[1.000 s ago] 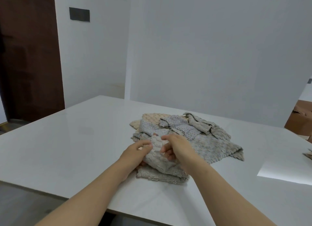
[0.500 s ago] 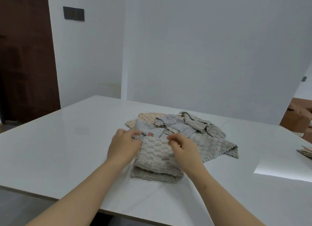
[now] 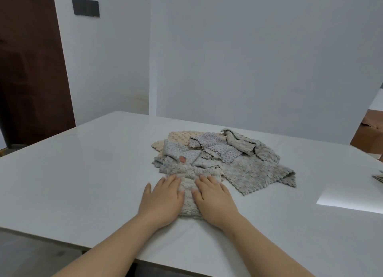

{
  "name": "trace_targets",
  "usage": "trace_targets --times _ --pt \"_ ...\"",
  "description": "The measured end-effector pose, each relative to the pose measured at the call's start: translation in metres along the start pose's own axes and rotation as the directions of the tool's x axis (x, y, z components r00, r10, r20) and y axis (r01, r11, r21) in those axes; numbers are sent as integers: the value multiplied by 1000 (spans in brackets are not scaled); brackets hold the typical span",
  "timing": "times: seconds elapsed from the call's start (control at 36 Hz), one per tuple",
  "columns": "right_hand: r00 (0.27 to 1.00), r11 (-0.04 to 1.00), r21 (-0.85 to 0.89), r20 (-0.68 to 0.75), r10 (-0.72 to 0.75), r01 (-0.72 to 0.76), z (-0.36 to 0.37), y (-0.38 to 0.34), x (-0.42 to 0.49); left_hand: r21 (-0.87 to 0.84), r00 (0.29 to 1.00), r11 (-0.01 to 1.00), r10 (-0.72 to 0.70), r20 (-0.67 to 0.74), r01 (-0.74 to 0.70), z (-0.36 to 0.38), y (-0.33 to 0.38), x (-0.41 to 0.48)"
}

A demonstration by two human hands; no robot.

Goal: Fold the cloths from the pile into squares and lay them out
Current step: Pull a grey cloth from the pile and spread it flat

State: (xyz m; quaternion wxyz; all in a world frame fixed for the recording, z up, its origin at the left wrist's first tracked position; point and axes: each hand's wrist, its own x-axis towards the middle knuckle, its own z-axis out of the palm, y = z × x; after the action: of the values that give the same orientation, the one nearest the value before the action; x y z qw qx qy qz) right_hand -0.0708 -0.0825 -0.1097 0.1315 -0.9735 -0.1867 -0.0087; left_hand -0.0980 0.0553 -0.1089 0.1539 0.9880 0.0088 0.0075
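Observation:
A folded grey fluffy cloth (image 3: 189, 196) lies on the white table (image 3: 83, 183) at the near edge of the pile of cloths (image 3: 223, 154). My left hand (image 3: 161, 200) lies flat on the cloth's left side with straight fingers. My right hand (image 3: 213, 198) presses flat on its right side. The two hands cover most of the folded cloth. The pile behind holds grey, blue-dotted and beige cloths, crumpled and overlapping.
A bright patch of light (image 3: 350, 198) falls on the table to the right. More cloth (image 3: 379, 176) shows at the right edge of the frame. A brown seat (image 3: 371, 135) stands beyond the table's right corner, a dark door (image 3: 31, 69) at far left.
Both hands let go of the cloth edge they were folding and moved toward me, flattening onto the folded cloth. The cloth now lies folded and pressed down.

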Motion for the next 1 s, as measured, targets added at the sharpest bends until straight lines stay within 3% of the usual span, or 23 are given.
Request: trace_targets --times 0.08,0.17,0.25,0.33,0.42,0.53,0.64,0.72,1.0 --pt "987 965 262 -159 12 30 -1 1 -5 -88 995 994 -63 -77 57 -1 2 -1" --pt "921 778 628 -298 251 -9 -5 6 -16 -164 963 954 -263 -57 251 -11 3 -2" --pt "853 836 486 -295 431 -254 -8 10 -25 -214 912 888 -409 40 407 -21 5 -3" --pt "856 876 249 -222 467 -413 -11 4 -34 -317 894 838 -436 99 444 -24 2 -3" --pt "875 884 239 -184 448 -402 -13 3 -40 -451 899 778 -403 175 436 -22 2 -3" --pt "902 869 394 -180 391 -298 -16 12 -45 -658 916 647 -354 189 386 -23 9 -8" --pt "883 711 699 -283 374 -78 -15 23 -52 -823 953 506 -270 135 260 -22 34 -14" --pt "827 646 764 -372 421 14 -17 34 -57 -866 972 468 -224 73 174 -17 54 -12" --pt "681 645 764 -478 555 12 -43 121 -58 -788 999 614 9 -45 -41 1 131 28"
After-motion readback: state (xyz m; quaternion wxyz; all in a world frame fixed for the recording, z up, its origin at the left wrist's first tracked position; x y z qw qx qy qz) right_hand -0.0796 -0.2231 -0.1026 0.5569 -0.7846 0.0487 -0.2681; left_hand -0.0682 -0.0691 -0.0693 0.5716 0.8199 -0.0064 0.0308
